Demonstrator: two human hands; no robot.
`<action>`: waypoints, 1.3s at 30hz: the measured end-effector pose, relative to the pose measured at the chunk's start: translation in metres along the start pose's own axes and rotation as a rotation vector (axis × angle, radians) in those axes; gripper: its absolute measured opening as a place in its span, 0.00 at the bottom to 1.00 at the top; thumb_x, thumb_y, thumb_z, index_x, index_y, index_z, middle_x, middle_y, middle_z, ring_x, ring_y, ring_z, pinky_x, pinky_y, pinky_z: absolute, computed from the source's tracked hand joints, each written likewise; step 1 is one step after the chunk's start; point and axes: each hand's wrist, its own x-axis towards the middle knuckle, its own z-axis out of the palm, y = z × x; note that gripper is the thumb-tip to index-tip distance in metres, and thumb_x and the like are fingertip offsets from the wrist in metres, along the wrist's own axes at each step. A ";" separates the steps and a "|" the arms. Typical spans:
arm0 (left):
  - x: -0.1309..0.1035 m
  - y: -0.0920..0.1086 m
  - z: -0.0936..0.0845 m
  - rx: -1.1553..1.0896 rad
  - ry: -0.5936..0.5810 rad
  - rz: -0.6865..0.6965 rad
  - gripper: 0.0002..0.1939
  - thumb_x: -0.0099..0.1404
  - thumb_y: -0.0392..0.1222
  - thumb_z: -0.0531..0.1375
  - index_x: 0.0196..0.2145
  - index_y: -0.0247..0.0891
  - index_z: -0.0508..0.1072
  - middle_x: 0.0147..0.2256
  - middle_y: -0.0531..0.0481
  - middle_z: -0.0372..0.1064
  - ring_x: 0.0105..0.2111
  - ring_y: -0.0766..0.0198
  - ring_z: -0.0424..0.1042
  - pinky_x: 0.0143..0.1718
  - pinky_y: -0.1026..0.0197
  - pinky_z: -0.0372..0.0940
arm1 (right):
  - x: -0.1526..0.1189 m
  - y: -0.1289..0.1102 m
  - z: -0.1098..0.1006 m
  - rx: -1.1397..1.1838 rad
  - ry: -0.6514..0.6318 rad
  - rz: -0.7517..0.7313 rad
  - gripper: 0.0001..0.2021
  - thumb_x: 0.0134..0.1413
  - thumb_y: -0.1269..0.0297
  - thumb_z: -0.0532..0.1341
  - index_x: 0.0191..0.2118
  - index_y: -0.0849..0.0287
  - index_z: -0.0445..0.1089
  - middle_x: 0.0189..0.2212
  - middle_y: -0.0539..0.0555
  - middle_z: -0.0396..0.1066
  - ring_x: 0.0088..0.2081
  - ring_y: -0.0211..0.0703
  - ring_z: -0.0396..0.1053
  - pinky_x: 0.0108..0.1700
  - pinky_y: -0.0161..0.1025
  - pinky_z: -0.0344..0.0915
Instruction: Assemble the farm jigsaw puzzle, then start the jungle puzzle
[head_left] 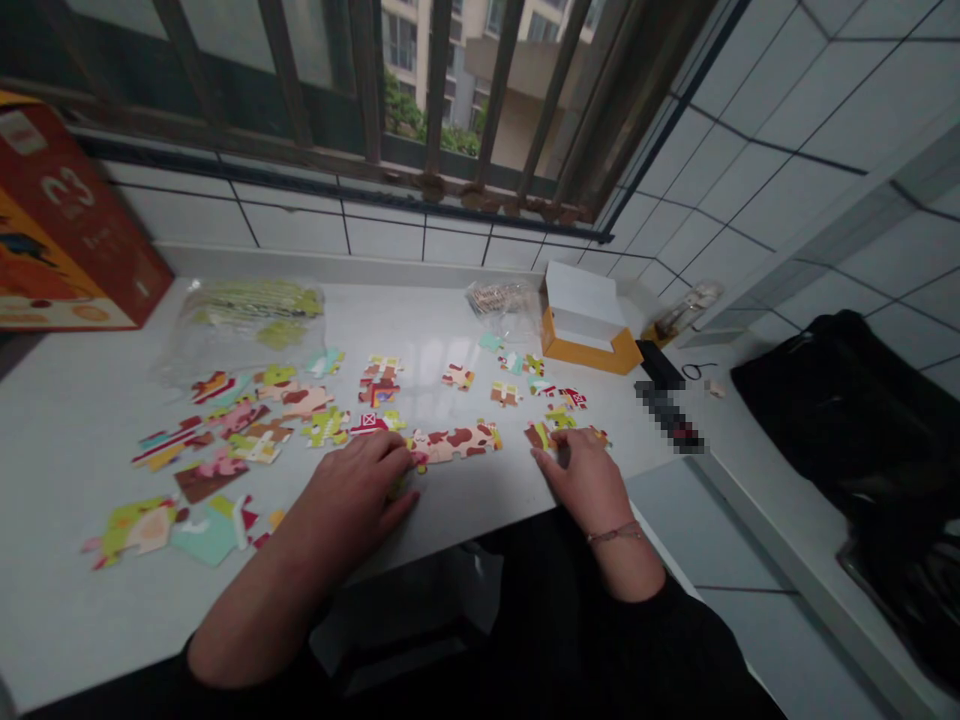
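My left hand (364,490) rests on the table at the left end of a joined strip of jigsaw puzzle pieces (457,440), pink with brown patches. Its fingers curl down over a yellow-green edge of a puzzle piece, mostly hidden beneath them. The thumb lies lower, near that edge. To the right of the strip, apart from it, my right hand (589,475) has its thumb and fingers bent around a brown and green puzzle piece (538,435). The fingers cover part of it. Just above my left hand lies a red barn piece (373,423).
Several loose puzzle pieces (255,440) spread over the left of the white table (67,420). Behind them lies a clear plastic bag (247,315) with green pieces. An open yellow box (589,345) stands at the back right, a large red box (75,230) at the left.
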 end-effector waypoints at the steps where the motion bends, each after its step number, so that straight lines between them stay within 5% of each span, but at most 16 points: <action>1: 0.000 0.000 0.000 0.002 0.004 0.001 0.12 0.71 0.42 0.64 0.50 0.39 0.80 0.57 0.36 0.75 0.57 0.39 0.75 0.57 0.39 0.71 | 0.002 0.003 -0.001 0.033 -0.014 -0.036 0.16 0.67 0.54 0.69 0.51 0.60 0.78 0.49 0.65 0.77 0.52 0.59 0.76 0.55 0.51 0.72; 4: -0.001 -0.001 -0.001 0.011 0.003 0.004 0.12 0.72 0.42 0.64 0.50 0.39 0.80 0.56 0.37 0.75 0.56 0.41 0.75 0.56 0.40 0.71 | 0.006 0.012 -0.010 0.131 -0.097 -0.164 0.16 0.65 0.56 0.71 0.52 0.59 0.78 0.48 0.62 0.77 0.52 0.58 0.75 0.57 0.52 0.71; 8: -0.001 -0.002 -0.001 0.023 -0.007 0.016 0.12 0.73 0.42 0.64 0.51 0.39 0.80 0.56 0.37 0.75 0.55 0.42 0.75 0.55 0.42 0.71 | 0.007 0.021 -0.024 0.283 -0.274 -0.287 0.16 0.65 0.60 0.71 0.56 0.56 0.77 0.50 0.59 0.76 0.42 0.48 0.73 0.48 0.46 0.71; 18: 0.000 -0.004 0.002 0.016 0.026 0.031 0.11 0.72 0.43 0.63 0.50 0.40 0.80 0.55 0.37 0.76 0.54 0.41 0.76 0.55 0.41 0.72 | -0.004 0.005 -0.027 0.469 -0.440 -0.191 0.32 0.60 0.64 0.75 0.68 0.54 0.68 0.35 0.46 0.69 0.32 0.41 0.66 0.35 0.38 0.63; 25: -0.001 -0.004 0.002 0.018 0.008 0.027 0.12 0.73 0.43 0.62 0.51 0.39 0.80 0.56 0.37 0.75 0.55 0.41 0.75 0.55 0.40 0.72 | -0.002 -0.007 -0.027 0.409 -0.442 -0.357 0.23 0.60 0.67 0.75 0.60 0.51 0.77 0.46 0.53 0.72 0.39 0.43 0.69 0.43 0.40 0.67; 39: -0.001 -0.003 0.003 0.015 0.041 0.040 0.12 0.73 0.44 0.61 0.50 0.40 0.79 0.55 0.37 0.76 0.54 0.42 0.75 0.55 0.40 0.72 | -0.032 -0.049 -0.012 0.237 -0.236 -0.183 0.21 0.63 0.59 0.74 0.57 0.55 0.72 0.51 0.57 0.77 0.50 0.53 0.77 0.53 0.49 0.71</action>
